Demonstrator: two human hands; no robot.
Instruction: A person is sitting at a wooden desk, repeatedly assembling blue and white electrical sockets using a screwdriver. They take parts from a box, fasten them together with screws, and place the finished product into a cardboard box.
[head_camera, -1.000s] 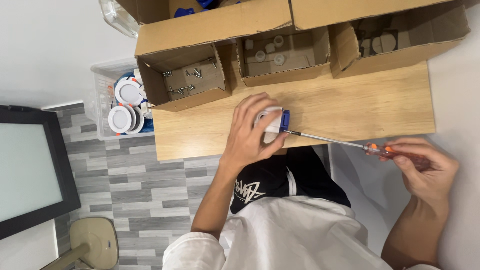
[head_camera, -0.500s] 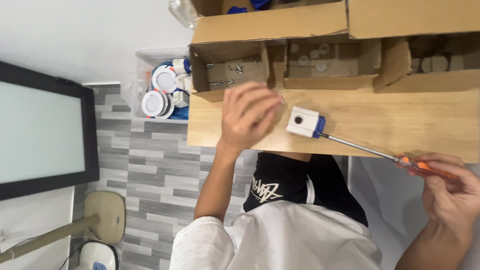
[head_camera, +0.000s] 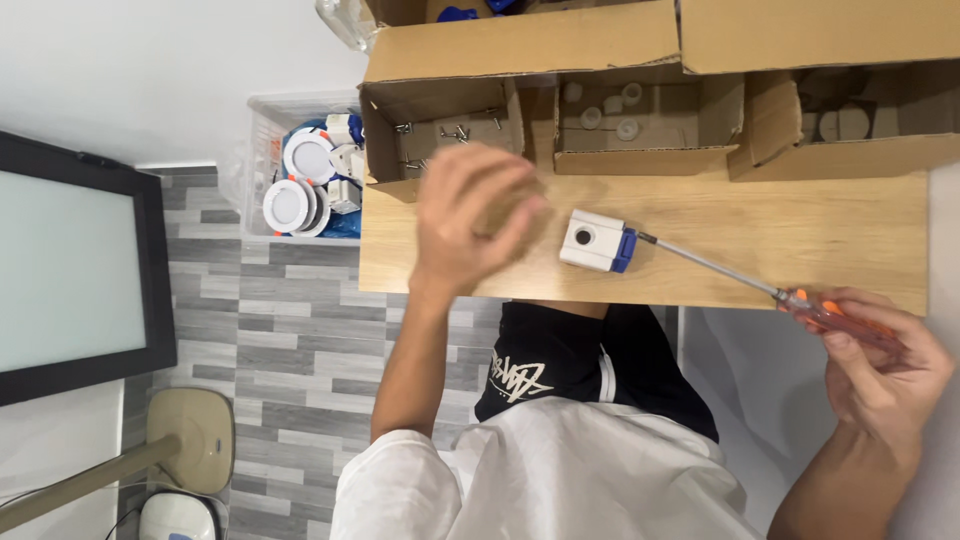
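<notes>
Left hand has lifted off the white block, fingers loosely curled, holding nothing; block now lies bare on the wooden table. Right hand still grips the screwdriver, tip at the block's blue end

Device on table, before the boxes.

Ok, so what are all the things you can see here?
wooden table: one, light brown, centre
white box: one, white with a blue end, lying on the table
screwdriver: one, orange handle, tip at the box's blue end
cardboard boxes: three open, brown, along the table's far edge
plastic bin: one, clear, holds round white lamps, left of the table
screen: one, black frame, far left
left hand: raised over the table, holds nothing visible
right hand: grips the screwdriver handle
</notes>
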